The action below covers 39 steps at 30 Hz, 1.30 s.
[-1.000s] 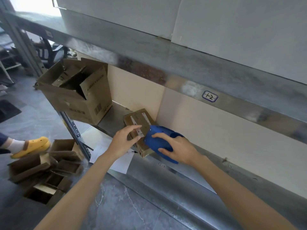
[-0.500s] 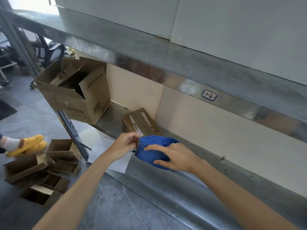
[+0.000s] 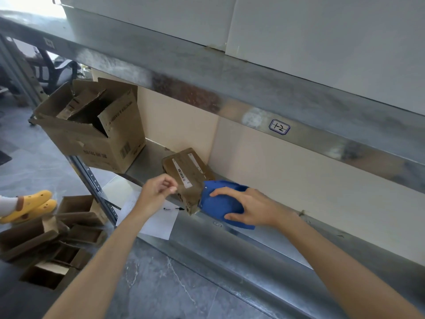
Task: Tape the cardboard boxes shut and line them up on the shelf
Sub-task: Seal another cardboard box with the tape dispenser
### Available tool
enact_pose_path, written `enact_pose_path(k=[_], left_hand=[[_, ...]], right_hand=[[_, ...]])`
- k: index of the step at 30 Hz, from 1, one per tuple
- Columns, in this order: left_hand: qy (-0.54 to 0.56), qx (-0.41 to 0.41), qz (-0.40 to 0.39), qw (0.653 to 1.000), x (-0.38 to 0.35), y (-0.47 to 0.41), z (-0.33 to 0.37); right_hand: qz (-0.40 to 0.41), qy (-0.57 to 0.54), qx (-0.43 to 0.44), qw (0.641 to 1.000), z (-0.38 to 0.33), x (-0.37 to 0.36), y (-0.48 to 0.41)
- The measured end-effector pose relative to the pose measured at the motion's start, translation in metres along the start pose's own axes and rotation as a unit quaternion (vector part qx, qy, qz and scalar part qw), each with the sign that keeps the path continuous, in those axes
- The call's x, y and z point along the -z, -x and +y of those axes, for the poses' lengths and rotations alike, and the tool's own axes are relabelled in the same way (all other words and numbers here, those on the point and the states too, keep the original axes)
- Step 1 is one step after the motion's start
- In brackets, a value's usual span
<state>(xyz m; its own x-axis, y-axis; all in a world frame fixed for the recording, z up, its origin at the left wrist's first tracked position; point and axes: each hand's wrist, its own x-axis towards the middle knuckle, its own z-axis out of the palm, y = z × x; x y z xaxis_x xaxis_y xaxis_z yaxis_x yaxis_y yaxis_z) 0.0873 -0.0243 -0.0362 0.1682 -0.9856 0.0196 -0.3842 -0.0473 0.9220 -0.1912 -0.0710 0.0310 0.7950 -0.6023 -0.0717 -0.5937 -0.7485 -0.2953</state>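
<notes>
Small brown cardboard box on grey metal shelf, blue plastic tape dispenser held against its near right corner.

Small brown cardboard box (image 3: 186, 174), white barcode labels on top, flaps closed, lies flat near the shelf (image 3: 264, 245) front edge, its near corner at the edge. Right hand (image 3: 249, 209): grip clamped over the blue plastic tape dispenser (image 3: 220, 203), which touches the box's near right side. Left hand (image 3: 158, 191): grip pinched together just beside the box's near left edge; whether it holds tape cannot be told. Large open brown cardboard box (image 3: 99, 132), flaps up, stands at the shelf's left end, apart from the small box. White paper sheet (image 3: 153, 221) overhangs the front edge below the left hand.
</notes>
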Motion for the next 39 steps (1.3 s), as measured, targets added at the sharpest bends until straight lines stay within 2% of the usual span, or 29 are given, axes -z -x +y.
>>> enact_pose_path(k=[3, 10, 18, 23, 29, 39], left_hand=[[-0.003, 0.016, -0.002, 1.000, 0.014, 0.003, -0.002], [0.049, 0.040, 0.035, 0.997, -0.009, 0.015, -0.016], [0.051, 0.074, 0.059, 0.994, -0.034, 0.027, -0.035], [0.005, 0.036, 0.098, 0.995, -0.046, 0.031, -0.043], [-0.016, -0.058, 0.093, 0.994, -0.056, 0.029, -0.054], [-0.050, -0.118, 0.107, 0.986, -0.073, 0.020, -0.078]], right_hand=[[-0.007, -0.001, -0.006, 1.000, 0.010, 0.002, 0.008], [-0.018, 0.009, -0.013, 1.000, 0.017, 0.001, 0.014], [-0.048, 0.016, -0.034, 0.998, 0.012, -0.008, 0.021], [-0.062, 0.025, -0.039, 0.997, 0.010, -0.017, 0.017], [-0.063, 0.025, -0.045, 0.997, 0.017, -0.020, 0.013], [-0.062, 0.038, -0.053, 0.996, 0.024, -0.027, 0.006]])
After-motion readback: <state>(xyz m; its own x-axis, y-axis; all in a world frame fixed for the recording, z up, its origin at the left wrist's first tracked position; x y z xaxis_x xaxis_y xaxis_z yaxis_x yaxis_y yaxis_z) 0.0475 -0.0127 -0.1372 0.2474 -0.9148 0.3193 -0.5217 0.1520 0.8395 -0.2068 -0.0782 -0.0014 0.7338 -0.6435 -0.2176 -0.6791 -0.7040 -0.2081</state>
